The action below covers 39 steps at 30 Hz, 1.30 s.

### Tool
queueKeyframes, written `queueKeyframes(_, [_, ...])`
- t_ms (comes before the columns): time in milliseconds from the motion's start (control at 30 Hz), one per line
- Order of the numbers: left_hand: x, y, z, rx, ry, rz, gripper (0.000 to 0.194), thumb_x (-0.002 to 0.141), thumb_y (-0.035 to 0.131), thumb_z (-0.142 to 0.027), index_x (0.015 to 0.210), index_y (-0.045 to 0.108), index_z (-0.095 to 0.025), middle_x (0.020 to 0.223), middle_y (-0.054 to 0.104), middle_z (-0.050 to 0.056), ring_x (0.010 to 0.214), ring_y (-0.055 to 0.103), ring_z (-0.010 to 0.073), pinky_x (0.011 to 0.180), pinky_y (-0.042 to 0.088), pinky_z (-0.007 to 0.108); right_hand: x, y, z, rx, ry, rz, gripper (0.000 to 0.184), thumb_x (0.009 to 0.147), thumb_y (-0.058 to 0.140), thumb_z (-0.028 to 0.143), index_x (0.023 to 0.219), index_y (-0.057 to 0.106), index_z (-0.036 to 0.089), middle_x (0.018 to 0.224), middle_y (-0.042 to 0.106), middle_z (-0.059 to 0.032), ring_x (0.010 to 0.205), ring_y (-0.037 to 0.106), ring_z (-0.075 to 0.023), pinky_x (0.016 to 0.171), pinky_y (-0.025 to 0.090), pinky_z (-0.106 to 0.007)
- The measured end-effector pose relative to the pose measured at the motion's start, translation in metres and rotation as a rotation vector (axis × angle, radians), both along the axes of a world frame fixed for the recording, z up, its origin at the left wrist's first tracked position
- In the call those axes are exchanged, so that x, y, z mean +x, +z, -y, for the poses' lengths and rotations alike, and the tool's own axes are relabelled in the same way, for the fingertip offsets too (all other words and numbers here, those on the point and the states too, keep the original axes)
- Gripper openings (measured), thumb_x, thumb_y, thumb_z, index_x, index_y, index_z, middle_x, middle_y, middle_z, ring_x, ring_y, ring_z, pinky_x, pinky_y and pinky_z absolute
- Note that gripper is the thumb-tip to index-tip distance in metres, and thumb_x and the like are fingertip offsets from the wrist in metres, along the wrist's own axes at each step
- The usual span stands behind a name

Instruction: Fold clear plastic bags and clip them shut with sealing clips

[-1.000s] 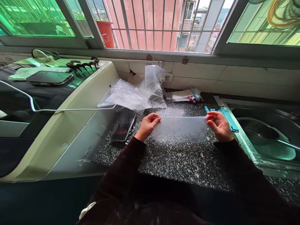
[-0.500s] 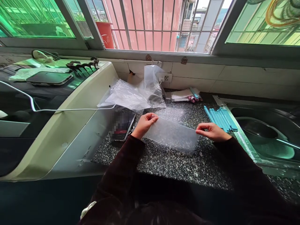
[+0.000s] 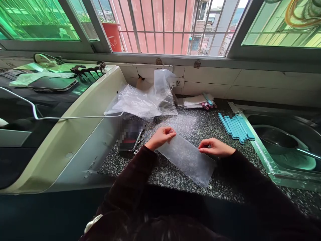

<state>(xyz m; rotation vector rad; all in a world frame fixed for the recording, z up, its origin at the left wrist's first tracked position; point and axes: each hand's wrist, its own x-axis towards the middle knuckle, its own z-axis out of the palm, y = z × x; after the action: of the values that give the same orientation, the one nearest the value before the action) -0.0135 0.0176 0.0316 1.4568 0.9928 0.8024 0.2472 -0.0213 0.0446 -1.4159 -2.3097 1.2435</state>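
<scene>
A clear, flat plastic bag point(image 3: 187, 160) hangs slanted over the speckled countertop point(image 3: 160, 172), its far right corner lower and nearer to me. My left hand point(image 3: 163, 137) is closed in a pinch on the bag's upper left end. Along the upper edge, farther right, my right hand point(image 3: 215, 147) pinches the plastic between thumb and fingertips. To the right of that hand lies a row of several blue strips point(image 3: 235, 127), which look like bag sealing clips.
Crumpled clear plastic bags point(image 3: 142, 102) lie by the wall, beside a small stack of packets point(image 3: 198, 101). A phone point(image 3: 131, 135) rests left of my left hand. At right is a sink point(image 3: 265, 117) with a bowl. A pale appliance point(image 3: 100, 100) borders the left, crossed by a white cable point(image 3: 75, 117).
The bag has turned from level to slanting down on the right. My right hand has moved left and nearer to me, along the bag's edge, uncovering the blue strips.
</scene>
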Motion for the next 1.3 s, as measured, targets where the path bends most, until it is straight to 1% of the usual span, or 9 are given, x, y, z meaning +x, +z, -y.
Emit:
queueKeyframes(167, [0.006, -0.001, 0.004, 0.018, -0.044, -0.083, 0.026, 0.064, 0.061, -0.038, 0.069, 0.056, -0.013, 0.055, 0.046, -0.005, 0.048, 0.039, 0.0067, 0.047, 0.029, 0.020, -0.015, -0.011, 0.003, -0.034, -0.039, -0.047, 0.037, 0.072, 0.052, 0.049, 0.073, 0.061, 0.014, 0.071, 0.063, -0.0041, 0.067, 0.054, -0.0147, 0.064, 0.041, -0.027])
queueKeyframes(400, [0.005, -0.003, 0.004, 0.038, -0.118, -0.113, 0.026, 0.066, 0.060, -0.038, 0.069, 0.056, -0.013, 0.055, 0.045, -0.004, 0.050, 0.040, 0.0075, 0.049, 0.029, 0.021, -0.014, -0.013, 0.004, -0.061, 0.127, 0.021, 0.032, 0.074, 0.050, 0.045, 0.067, 0.058, 0.014, 0.061, 0.052, 0.0006, 0.059, 0.044, -0.0103, 0.056, 0.034, -0.024])
queueKeyframes(667, [0.004, -0.007, 0.002, 0.060, -0.198, -0.159, 0.027, 0.068, 0.060, -0.039, 0.073, 0.059, -0.012, 0.059, 0.046, -0.004, 0.056, 0.041, 0.0085, 0.054, 0.030, 0.021, -0.013, -0.014, 0.004, -0.062, 0.183, 0.065, 0.028, 0.074, 0.050, 0.039, 0.066, 0.058, 0.013, 0.060, 0.051, 0.0009, 0.057, 0.044, -0.0095, 0.054, 0.033, -0.023])
queueKeyframes(767, [0.001, -0.004, 0.002, 0.053, -0.220, -0.168, 0.030, 0.069, 0.059, -0.041, 0.074, 0.058, -0.012, 0.061, 0.046, -0.004, 0.058, 0.041, 0.0090, 0.055, 0.029, 0.022, -0.012, -0.015, 0.005, -0.060, 0.135, 0.017, 0.030, 0.074, 0.051, 0.042, 0.067, 0.059, 0.013, 0.061, 0.054, -0.0001, 0.059, 0.047, -0.0106, 0.056, 0.036, -0.023])
queueKeyframes(933, [-0.005, 0.002, 0.000, 0.014, -0.203, -0.197, 0.036, 0.067, 0.058, -0.049, 0.060, 0.050, -0.014, 0.055, 0.040, -0.005, 0.053, 0.035, 0.0079, 0.052, 0.025, 0.022, -0.006, -0.011, 0.003, -0.035, -0.005, -0.056, 0.035, 0.073, 0.054, 0.048, 0.069, 0.061, 0.014, 0.067, 0.060, -0.0021, 0.064, 0.051, -0.0128, 0.061, 0.040, -0.026])
queueKeyframes(1033, [-0.005, 0.002, -0.001, 0.007, -0.170, -0.187, 0.036, 0.064, 0.060, -0.048, 0.058, 0.049, -0.014, 0.054, 0.042, -0.005, 0.053, 0.037, 0.0078, 0.052, 0.026, 0.022, -0.004, -0.009, 0.002, -0.049, -0.003, -0.044, 0.036, 0.072, 0.055, 0.050, 0.067, 0.061, 0.014, 0.064, 0.060, -0.0014, 0.062, 0.051, -0.0125, 0.060, 0.040, -0.026])
queueKeyframes(1133, [-0.003, 0.002, 0.000, 0.011, -0.177, -0.173, 0.034, 0.064, 0.062, -0.046, 0.059, 0.049, -0.014, 0.053, 0.044, -0.005, 0.052, 0.037, 0.0076, 0.051, 0.026, 0.021, -0.011, -0.007, 0.004, -0.101, 0.015, -0.068, 0.036, 0.069, 0.059, 0.049, 0.069, 0.062, 0.014, 0.065, 0.061, -0.0014, 0.062, 0.051, -0.0123, 0.060, 0.040, -0.026])
queueKeyframes(1233, [-0.001, 0.003, 0.004, 0.025, -0.241, -0.164, 0.033, 0.066, 0.062, -0.045, 0.061, 0.051, -0.014, 0.054, 0.045, -0.005, 0.052, 0.038, 0.0076, 0.051, 0.028, 0.021, -0.023, -0.007, 0.006, -0.087, -0.095, -0.167, 0.036, 0.068, 0.059, 0.049, 0.073, 0.060, 0.014, 0.067, 0.060, -0.0012, 0.061, 0.050, -0.0113, 0.059, 0.040, -0.025])
queueKeyframes(1300, [0.000, 0.003, 0.006, 0.041, -0.254, -0.171, 0.033, 0.067, 0.062, -0.045, 0.062, 0.052, -0.014, 0.055, 0.046, -0.005, 0.053, 0.039, 0.0078, 0.051, 0.028, 0.021, -0.030, -0.008, 0.007, -0.047, -0.157, -0.210, 0.034, 0.070, 0.058, 0.049, 0.069, 0.058, 0.014, 0.063, 0.056, 0.0003, 0.058, 0.046, -0.0098, 0.055, 0.037, -0.024])
